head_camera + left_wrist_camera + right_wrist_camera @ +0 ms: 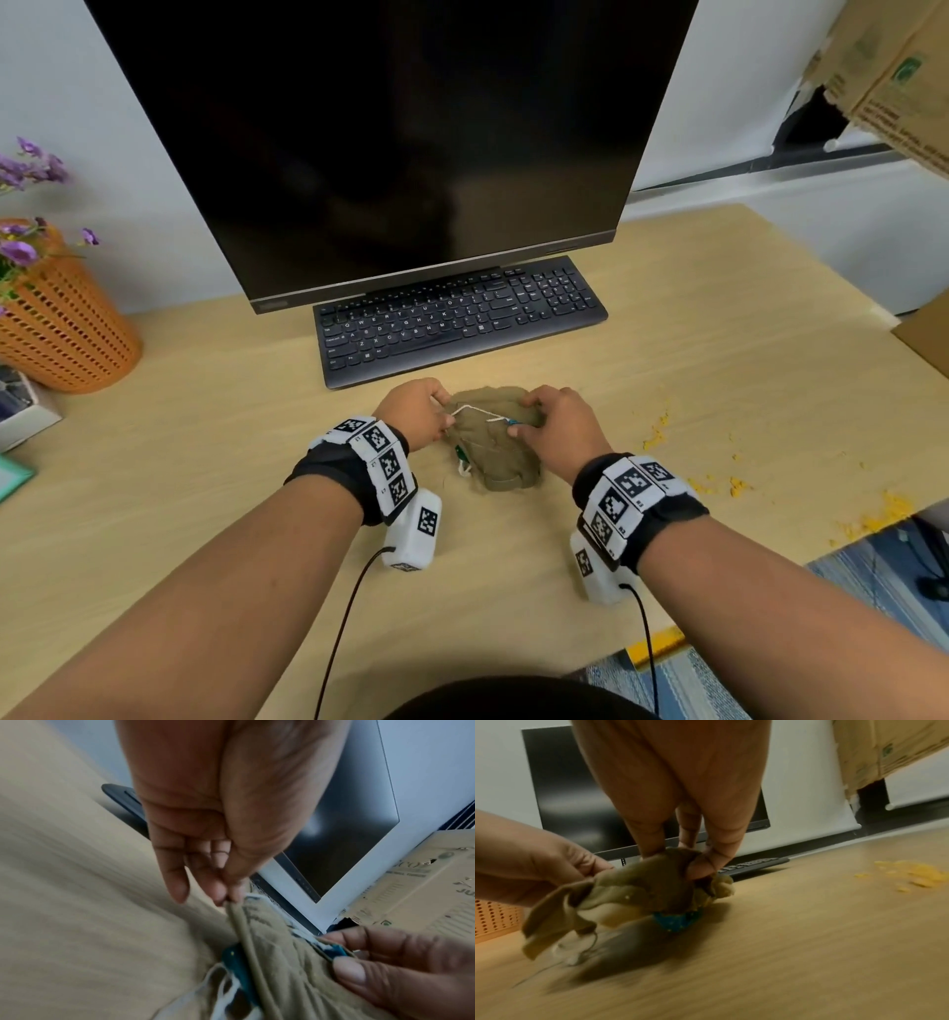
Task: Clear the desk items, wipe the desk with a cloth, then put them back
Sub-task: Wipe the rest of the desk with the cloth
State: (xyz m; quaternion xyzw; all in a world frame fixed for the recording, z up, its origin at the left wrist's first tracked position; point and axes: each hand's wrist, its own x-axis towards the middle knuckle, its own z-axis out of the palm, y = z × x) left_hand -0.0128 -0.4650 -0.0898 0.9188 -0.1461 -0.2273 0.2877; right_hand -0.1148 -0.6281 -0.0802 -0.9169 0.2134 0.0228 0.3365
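A crumpled khaki cloth (pixel 495 447) with blue and white trim lies on the wooden desk (pixel 205 437) just in front of the black keyboard (pixel 457 318). My left hand (pixel 418 413) pinches the cloth's left edge (pixel 237 914) between thumb and fingertips. My right hand (pixel 557 426) grips the cloth's right side (pixel 659 882), with fingers and thumb curled into the fabric. In the right wrist view the cloth is partly lifted off the desk (pixel 808 933). A large dark monitor (pixel 390 139) stands behind the keyboard.
Yellow crumbs (pixel 729 483) are scattered over the desk to the right, also in the right wrist view as crumbs (pixel 916 875). An orange mesh basket with purple flowers (pixel 61 329) stands at the left. A cardboard box (pixel 893 77) hangs at the upper right.
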